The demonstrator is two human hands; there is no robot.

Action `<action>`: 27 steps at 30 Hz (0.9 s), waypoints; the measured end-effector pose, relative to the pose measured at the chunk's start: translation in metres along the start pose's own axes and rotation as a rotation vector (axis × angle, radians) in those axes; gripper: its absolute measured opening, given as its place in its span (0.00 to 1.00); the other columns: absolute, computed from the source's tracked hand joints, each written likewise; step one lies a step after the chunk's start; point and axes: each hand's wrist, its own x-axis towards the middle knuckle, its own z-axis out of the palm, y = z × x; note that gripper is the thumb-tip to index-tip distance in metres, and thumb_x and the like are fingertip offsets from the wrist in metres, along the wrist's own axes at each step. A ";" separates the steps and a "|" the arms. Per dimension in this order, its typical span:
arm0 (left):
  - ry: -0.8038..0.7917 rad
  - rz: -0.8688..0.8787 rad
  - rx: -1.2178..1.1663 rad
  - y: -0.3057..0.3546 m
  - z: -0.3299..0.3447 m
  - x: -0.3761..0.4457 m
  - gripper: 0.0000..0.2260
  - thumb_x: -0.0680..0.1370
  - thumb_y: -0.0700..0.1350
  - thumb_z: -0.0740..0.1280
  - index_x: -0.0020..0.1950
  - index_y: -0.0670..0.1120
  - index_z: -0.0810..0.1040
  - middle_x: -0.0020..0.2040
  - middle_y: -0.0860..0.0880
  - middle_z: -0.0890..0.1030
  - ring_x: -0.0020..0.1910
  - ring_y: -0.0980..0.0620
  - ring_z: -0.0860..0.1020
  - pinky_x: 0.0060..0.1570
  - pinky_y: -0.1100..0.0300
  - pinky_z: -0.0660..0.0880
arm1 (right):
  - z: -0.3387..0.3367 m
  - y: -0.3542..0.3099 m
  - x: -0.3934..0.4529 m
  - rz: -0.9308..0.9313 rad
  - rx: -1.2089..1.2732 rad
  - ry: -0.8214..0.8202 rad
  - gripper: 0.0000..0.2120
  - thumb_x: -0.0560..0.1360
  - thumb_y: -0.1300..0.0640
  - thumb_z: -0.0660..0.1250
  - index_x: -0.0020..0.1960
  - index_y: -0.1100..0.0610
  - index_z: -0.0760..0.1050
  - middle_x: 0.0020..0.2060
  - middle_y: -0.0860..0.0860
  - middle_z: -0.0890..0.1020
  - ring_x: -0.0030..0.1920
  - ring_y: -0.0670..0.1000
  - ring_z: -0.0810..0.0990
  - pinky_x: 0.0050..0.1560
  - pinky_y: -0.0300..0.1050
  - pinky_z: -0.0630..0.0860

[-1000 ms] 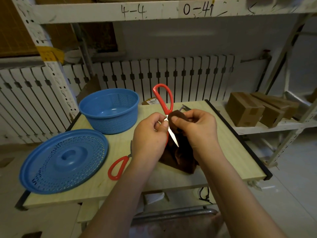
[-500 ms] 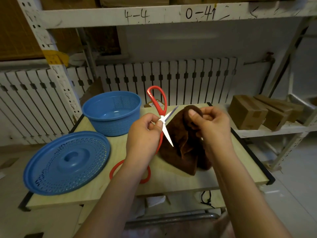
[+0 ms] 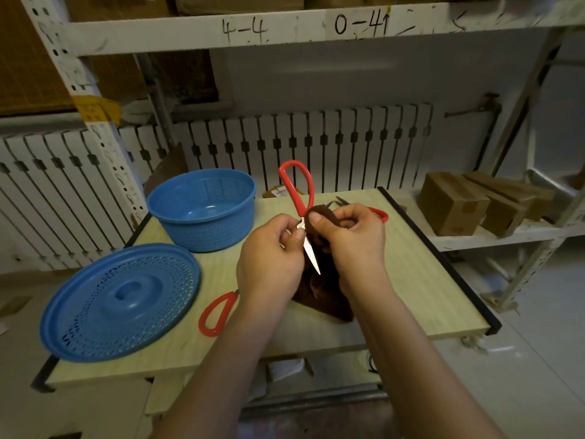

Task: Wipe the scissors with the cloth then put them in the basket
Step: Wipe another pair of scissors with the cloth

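Red-handled scissors (image 3: pixel 297 185) stand spread wide above the table, one loop up, the other loop low near the table behind my left wrist. My left hand (image 3: pixel 269 261) grips them near the pivot. One blade points down between my hands. My right hand (image 3: pixel 351 239) pinches the dark brown cloth (image 3: pixel 326 296) against the pivot and upper blade; the cloth's lower end hangs to the table. The blue basket (image 3: pixel 202 210) sits at the table's back left, with nothing in it.
A blue perforated lid (image 3: pixel 123 299) lies at the table's front left. A second pair of red-handled scissors (image 3: pixel 378 213) lies behind my right hand. Cardboard boxes (image 3: pixel 452 204) sit on a shelf to the right. A white slatted panel stands behind the table.
My right hand has brought the cloth back onto the scissors at the pivot, closing the gap seen half a second ago. The scissors sit more upright.
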 end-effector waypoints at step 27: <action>-0.057 -0.003 -0.169 -0.009 -0.002 0.005 0.07 0.78 0.44 0.66 0.40 0.51 0.78 0.30 0.54 0.72 0.32 0.53 0.71 0.36 0.54 0.70 | 0.006 0.003 -0.001 -0.007 -0.033 -0.042 0.10 0.67 0.54 0.78 0.40 0.54 0.77 0.35 0.53 0.84 0.38 0.54 0.84 0.45 0.58 0.81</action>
